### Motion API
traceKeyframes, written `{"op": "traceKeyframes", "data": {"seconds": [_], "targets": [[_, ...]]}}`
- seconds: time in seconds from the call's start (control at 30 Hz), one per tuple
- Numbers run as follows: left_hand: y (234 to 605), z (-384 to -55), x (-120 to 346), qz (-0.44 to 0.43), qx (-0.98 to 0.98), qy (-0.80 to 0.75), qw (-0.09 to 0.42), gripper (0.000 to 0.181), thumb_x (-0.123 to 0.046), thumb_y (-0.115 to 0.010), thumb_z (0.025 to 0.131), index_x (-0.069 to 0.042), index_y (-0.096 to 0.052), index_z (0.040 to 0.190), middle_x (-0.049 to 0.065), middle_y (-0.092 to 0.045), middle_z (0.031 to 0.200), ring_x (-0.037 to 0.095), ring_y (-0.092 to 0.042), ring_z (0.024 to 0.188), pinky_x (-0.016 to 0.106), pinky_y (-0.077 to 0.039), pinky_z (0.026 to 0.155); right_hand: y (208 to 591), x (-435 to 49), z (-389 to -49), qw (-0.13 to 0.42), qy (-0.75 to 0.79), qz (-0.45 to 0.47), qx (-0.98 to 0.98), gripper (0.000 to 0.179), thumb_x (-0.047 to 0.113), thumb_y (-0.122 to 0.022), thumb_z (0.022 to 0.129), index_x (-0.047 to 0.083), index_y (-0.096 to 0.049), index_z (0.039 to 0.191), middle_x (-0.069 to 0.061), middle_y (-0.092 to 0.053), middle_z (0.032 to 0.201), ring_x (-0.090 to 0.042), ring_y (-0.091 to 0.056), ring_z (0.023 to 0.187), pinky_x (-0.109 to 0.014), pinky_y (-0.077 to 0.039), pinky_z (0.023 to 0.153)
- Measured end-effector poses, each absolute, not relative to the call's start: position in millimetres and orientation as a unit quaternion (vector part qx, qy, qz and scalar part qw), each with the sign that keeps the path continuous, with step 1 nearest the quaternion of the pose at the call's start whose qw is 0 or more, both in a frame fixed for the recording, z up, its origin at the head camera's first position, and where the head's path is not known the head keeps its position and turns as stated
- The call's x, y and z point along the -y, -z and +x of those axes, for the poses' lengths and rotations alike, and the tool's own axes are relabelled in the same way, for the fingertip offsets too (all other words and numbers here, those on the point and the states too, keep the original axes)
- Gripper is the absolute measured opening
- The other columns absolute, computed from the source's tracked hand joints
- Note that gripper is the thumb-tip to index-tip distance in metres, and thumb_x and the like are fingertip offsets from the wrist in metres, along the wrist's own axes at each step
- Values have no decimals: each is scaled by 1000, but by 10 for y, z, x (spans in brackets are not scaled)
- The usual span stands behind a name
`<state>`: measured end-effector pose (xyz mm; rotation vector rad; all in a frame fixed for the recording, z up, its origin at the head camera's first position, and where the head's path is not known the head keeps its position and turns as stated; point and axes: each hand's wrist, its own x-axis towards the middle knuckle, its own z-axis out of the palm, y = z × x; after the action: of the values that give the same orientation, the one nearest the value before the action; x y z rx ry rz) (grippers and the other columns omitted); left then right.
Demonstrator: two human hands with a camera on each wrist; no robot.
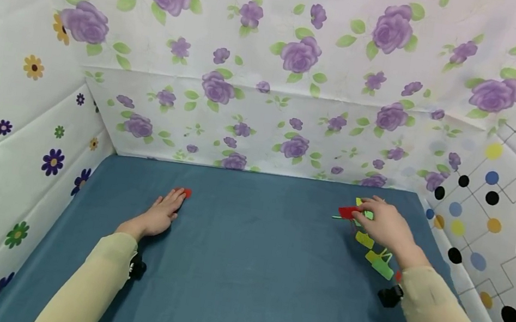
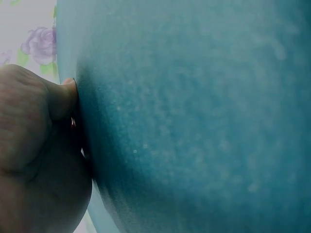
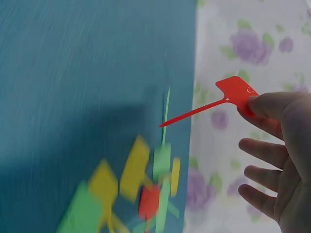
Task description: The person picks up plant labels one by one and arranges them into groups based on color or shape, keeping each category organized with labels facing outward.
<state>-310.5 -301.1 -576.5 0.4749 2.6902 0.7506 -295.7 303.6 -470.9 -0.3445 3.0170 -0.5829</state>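
Head view, right hand point(image 1: 390, 225) fingers pinching red tag point(image 1: 347, 212), left hand point(image 1: 161, 214) fingers flat on table point(image 1: 243, 269)

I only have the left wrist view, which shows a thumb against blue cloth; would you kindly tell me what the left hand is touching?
Observer: The left hand lies flat on the blue cloth, its fingertips on a small red tag.
Operator: Thank you. What is the right hand doing?
Observer: The right hand pinches a red tag with a long thin tail, lifted off the cloth.
Operator: Are there other tags nearby?
Observer: Yes, a loose pile of yellow, green and red tags lies below that hand, near the cloth's right edge.
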Motion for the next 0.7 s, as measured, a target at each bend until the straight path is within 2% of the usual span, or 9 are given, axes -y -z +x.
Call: {"op": "traceKeyframes", "data": {"seconds": [0.07, 0.13, 0.3, 0.53, 0.7], "targets": [[5774, -3109, 3009, 164, -939, -261, 154, 66, -6, -42, 114, 2, -9, 171, 21, 1, 178, 40, 10, 163, 65, 7, 129, 4735, -2883, -2985, 16, 216, -113, -970, 41, 37, -65, 109, 6, -77, 132, -24, -50, 160, -48, -30, 156, -75, -29, 120], [5776, -3110, 3009, 163, -939, -262, 154, 66, -7, -42, 114, 2, -10, 170, 21, 0, 178, 40, 10, 163, 65, 7, 129, 4768, -2736, -3014, 4, 245, -114, -963, 40, 37, -68, 108, 5, -79, 129, -23, -52, 159, -47, -37, 153, -73, -29, 121], [5766, -3112, 3014, 168, -938, -261, 151, 66, -7, -43, 114, 1, -9, 171, 20, 1, 179, 39, 10, 164, 64, 6, 130, 4842, -2347, -3081, -24, 326, -107, -939, 38, 36, -74, 104, 4, -81, 124, -20, -56, 156, -44, -50, 144, -66, -49, 110], [5771, -3121, 3022, 170, -938, -262, 148, 67, -8, -43, 114, 0, -8, 171, 19, 1, 179, 39, 9, 164, 64, 6, 129, 4962, -1742, -3209, -28, 439, -69, -895, 32, 36, -77, 102, 9, -84, 116, -12, -65, 148, -35, -60, 137, -56, -56, 107], [5781, -3122, 3028, 173, -936, -266, 153, 67, -8, -43, 114, 0, -9, 171, 20, 1, 178, 39, 10, 164, 64, 7, 130, 5096, -1325, -3273, -5, 476, -48, -878, 33, 42, -78, 101, 12, -85, 113, -8, -66, 147, -34, -59, 138, -54, -57, 104]]}}
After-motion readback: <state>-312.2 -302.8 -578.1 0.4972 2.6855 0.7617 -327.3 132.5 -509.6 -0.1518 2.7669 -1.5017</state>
